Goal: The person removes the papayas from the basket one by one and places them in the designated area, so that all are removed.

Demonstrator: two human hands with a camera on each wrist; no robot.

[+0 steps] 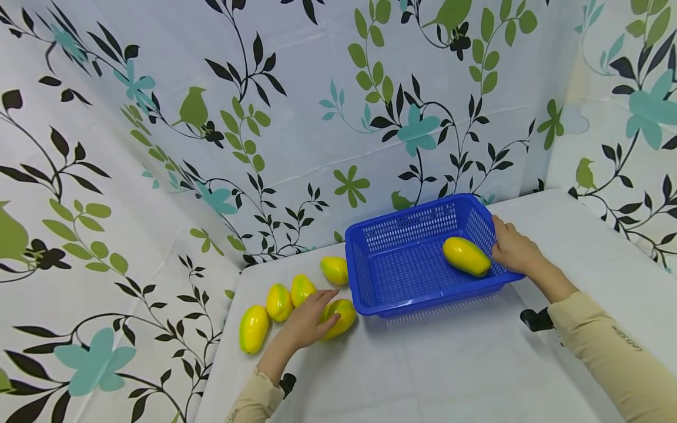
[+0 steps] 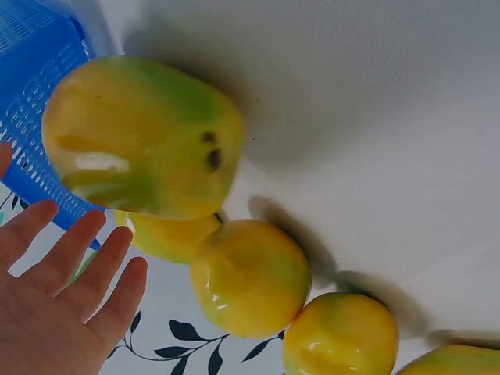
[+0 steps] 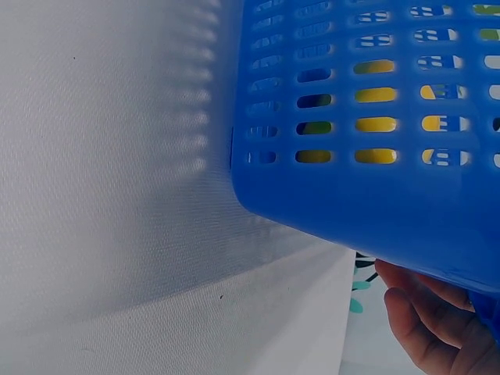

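A blue plastic basket (image 1: 423,247) with slotted sides stands on the white table, one yellow mango (image 1: 466,257) lying at its right end. At that end my right hand (image 1: 514,248) grips the rim; in the right wrist view its curled fingers (image 3: 422,324) show beyond the rim. Left of the basket, my left hand (image 1: 309,320) reaches over a yellow-green mango (image 1: 341,320), partly hiding it. The left wrist view has the fingers spread beside this mango (image 2: 144,137), a gap between them and nothing held.
Several more mangoes lie in a slanting row to the left, among them one at the near end (image 1: 254,329) and one by the basket's left wall (image 1: 334,270). A leaf-and-bird patterned cloth (image 1: 296,147) rises behind the table (image 1: 423,370).
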